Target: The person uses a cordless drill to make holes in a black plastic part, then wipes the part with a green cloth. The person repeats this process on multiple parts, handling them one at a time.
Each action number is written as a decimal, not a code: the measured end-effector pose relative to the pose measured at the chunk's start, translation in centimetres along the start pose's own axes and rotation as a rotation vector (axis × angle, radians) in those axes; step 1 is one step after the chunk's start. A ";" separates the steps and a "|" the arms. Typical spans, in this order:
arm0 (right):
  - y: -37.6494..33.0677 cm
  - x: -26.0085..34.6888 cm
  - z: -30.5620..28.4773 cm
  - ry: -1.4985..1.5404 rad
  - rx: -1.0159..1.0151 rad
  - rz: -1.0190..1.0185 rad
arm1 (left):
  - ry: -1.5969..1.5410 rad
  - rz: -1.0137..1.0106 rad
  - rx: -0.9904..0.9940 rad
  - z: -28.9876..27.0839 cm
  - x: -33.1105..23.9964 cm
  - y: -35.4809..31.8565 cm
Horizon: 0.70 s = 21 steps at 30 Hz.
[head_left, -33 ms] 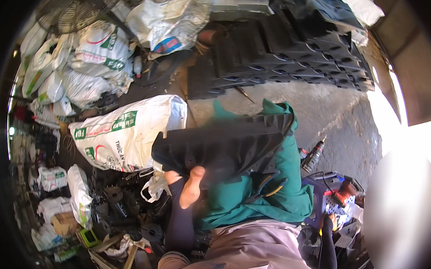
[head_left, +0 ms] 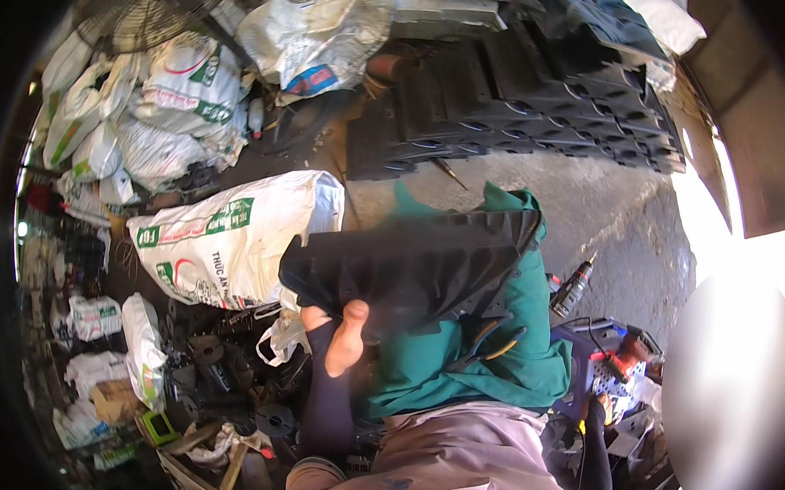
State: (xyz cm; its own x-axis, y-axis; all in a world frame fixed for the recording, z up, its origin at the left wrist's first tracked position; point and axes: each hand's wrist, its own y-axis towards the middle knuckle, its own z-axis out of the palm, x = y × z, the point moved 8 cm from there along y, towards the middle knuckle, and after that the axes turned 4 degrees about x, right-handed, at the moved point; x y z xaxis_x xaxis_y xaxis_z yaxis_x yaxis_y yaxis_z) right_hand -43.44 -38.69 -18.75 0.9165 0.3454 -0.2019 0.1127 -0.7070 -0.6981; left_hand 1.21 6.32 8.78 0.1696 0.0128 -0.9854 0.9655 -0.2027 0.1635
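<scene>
My left hand [head_left: 346, 341] grips the near left edge of a long black molded plastic part [head_left: 391, 267], its thumb on the near face and the other fingers mostly hidden behind. The part lies across my lap, over green cloth [head_left: 423, 356]. Pliers [head_left: 489, 341] with dark and yellow handles rest on the cloth just below it. Far to the right, my right hand [head_left: 603, 407] reaches down at a blue box with a perforated panel [head_left: 584, 363]. Its fingers are too small and partly hidden to read. Something yellow shows beside that hand, and a red-and-black tool [head_left: 629, 353] lies on the box.
A cordless drill [head_left: 574, 290] lies on the concrete floor to the right. Stacked black plastic parts [head_left: 504, 101] stand ahead. White printed sacks [head_left: 235, 238] are at the left, with more piled behind. Dark loose parts [head_left: 216, 369] and a wooden crate [head_left: 194, 473] sit at lower left.
</scene>
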 end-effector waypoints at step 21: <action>-35.4 37.9 -26.9 0.203 0.071 -2.091 | -0.504 -0.190 0.785 4.6 0.4 2.0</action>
State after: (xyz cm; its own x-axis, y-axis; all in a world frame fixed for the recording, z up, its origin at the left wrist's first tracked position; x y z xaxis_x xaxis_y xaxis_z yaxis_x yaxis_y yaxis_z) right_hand -2.39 -17.18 16.74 -0.5072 0.3456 0.7895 0.7794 0.5748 0.2491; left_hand 2.25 1.37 8.52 -0.2582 -0.2735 -0.9266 0.5289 -0.8426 0.1013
